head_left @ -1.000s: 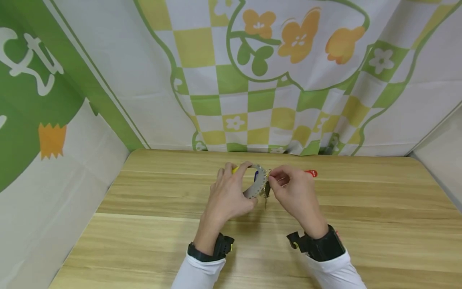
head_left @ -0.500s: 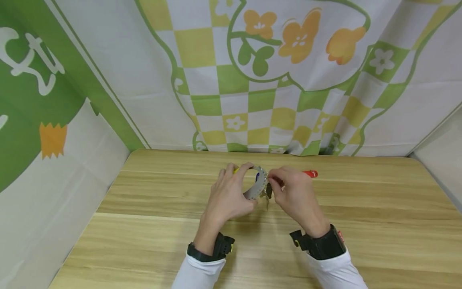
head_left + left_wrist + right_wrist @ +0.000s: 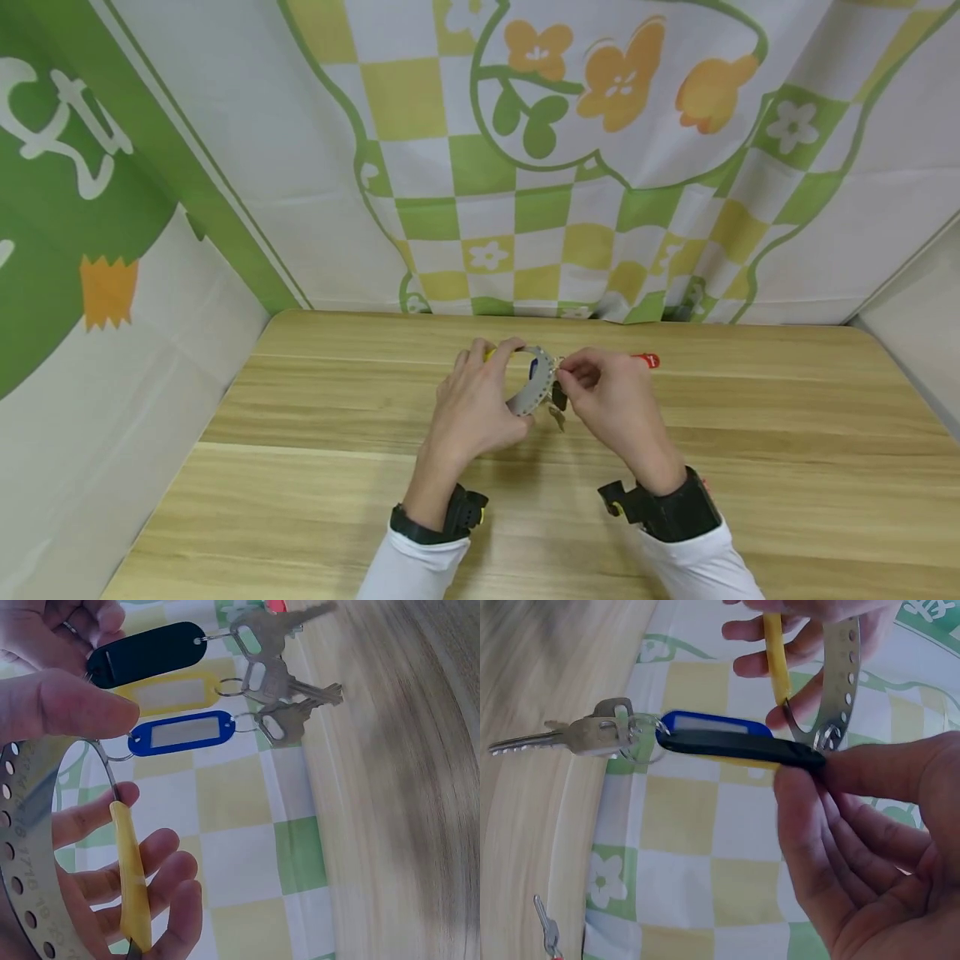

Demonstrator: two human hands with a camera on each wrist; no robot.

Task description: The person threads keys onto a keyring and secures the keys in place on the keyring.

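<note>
In the head view, my left hand [image 3: 480, 400] grips a large metal key ring [image 3: 536, 390], a flat numbered band pierced with small holes. Its yellow handle [image 3: 131, 877] lies along the fingers in the left wrist view. My right hand [image 3: 618, 404] pinches the end of a black key tag [image 3: 735, 745] between thumb and forefinger, right beside the band. A blue key tag [image 3: 180, 733] and a yellow key tag [image 3: 172, 691] hang close to it. Silver keys [image 3: 281, 724] dangle from the tags' small rings, above the table.
A red key tag [image 3: 648, 360] lies on the wooden table [image 3: 787, 467] beyond my right hand, its key [image 3: 547, 927] showing in the right wrist view. A patterned curtain [image 3: 540, 233] hangs along the table's back edge, and white-green cloth [image 3: 150, 275] stands at the left.
The hanging keys have swung slightly to the right below the ring. My right hand has shifted a little and keeps its fingertips at the band; my left hand has barely moved.
</note>
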